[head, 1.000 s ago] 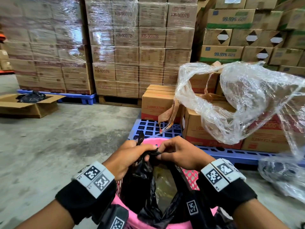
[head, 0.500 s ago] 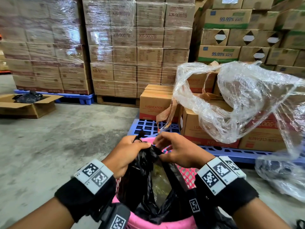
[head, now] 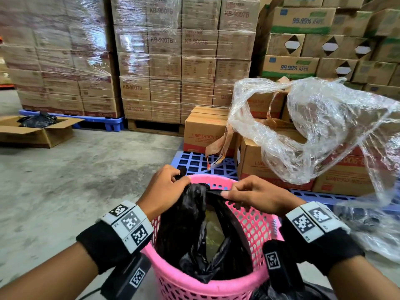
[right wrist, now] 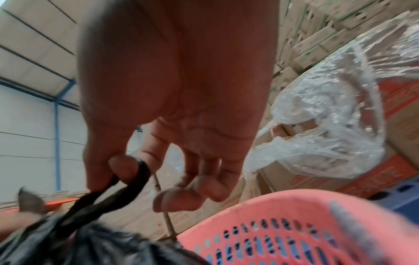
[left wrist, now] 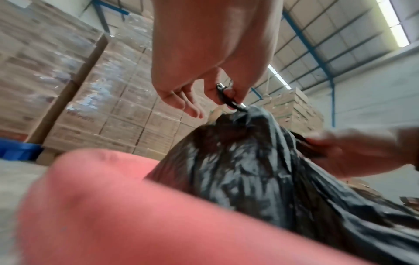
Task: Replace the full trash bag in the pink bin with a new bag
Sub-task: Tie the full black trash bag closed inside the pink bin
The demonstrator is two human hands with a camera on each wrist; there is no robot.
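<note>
Bag: crumpled black plastic trash bag (head: 190,226) sits inside the pink perforated plastic bin (head: 255,224).
Left hand (head: 161,192): fingers pinching one twisted bag end.
Right hand (head: 257,197): fingers pinching the other.

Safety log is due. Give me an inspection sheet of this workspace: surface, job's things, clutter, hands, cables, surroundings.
Surface: bare concrete floor, stained.
Job's things: black trash bag inside the pink bin, its top gathered into twisted strands; no new bag identified.
Clutter: loose clear plastic wrap draped over boxes on the right; open cardboard box on the floor, something black inside.
Hands: left hand pinches one bag strand; right hand pinches the other, looped over the forefinger.
Cables: nothing seen.
Surroundings: shrink-wrapped carton stacks on blue pallets.
</note>
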